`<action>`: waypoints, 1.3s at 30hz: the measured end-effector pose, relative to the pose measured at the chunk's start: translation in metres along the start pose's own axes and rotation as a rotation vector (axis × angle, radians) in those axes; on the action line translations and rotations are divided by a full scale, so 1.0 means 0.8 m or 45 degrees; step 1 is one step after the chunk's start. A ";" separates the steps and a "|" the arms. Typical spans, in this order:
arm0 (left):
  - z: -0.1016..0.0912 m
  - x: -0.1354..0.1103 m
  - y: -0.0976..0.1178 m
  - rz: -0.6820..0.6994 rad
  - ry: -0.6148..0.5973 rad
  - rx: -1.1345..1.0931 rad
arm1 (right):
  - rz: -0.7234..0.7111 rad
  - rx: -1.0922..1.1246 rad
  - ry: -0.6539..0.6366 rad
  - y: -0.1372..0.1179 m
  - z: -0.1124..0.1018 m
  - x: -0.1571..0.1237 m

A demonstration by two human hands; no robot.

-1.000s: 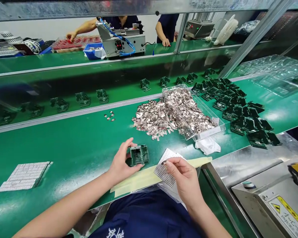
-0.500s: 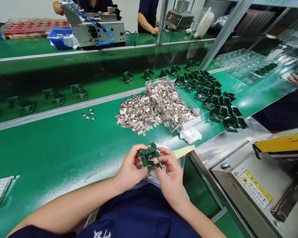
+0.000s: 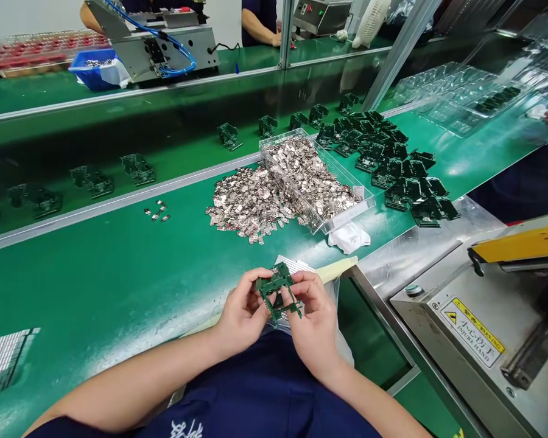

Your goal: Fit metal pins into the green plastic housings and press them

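Observation:
Both my hands hold one small dark green plastic part [image 3: 277, 294] just above the near edge of the green table. My left hand [image 3: 243, 314] grips its left side with fingers curled. My right hand [image 3: 311, 321] pinches its right side, thumb on top. A white label sheet [image 3: 291, 265] lies just beyond the part, partly hidden by it. A heap of small silvery metal clips [image 3: 251, 204] spreads over the table ahead, spilling beside a clear tray [image 3: 347, 213] filled with more clips.
Several green parts [image 3: 399, 173] are piled at the right, others ride the belt [image 3: 95, 179]. A white cloth [image 3: 349, 237] lies by the tray. A metal machine with a warning label [image 3: 472, 331] stands at right. Another label sheet [image 3: 2, 359] lies far left. Other people's hands work across and at right.
A second ago my left hand held the green part on the table while my right held the label sheet. Now both hands grip the part, lifted toward me. The view shifted right.

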State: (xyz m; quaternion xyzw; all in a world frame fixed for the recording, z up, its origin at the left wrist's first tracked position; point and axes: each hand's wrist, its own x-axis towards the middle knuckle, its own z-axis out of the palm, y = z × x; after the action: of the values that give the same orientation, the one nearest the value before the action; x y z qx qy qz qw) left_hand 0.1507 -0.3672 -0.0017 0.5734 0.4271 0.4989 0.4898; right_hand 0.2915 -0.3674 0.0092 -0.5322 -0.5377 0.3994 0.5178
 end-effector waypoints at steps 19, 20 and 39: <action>-0.008 0.004 0.006 -0.119 -0.175 -0.122 | 0.212 0.220 -0.137 -0.008 -0.018 0.010; -0.009 0.004 0.007 -0.129 -0.181 -0.123 | 0.217 0.212 -0.143 -0.008 -0.019 0.010; -0.004 0.001 0.004 -0.166 -0.206 -0.014 | 0.189 0.180 -0.111 -0.003 -0.019 0.004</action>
State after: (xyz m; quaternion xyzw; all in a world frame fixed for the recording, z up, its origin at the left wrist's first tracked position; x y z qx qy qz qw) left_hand 0.1478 -0.3667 0.0015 0.5803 0.4198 0.4202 0.5572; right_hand 0.3062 -0.3664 0.0139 -0.5149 -0.4894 0.4962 0.4991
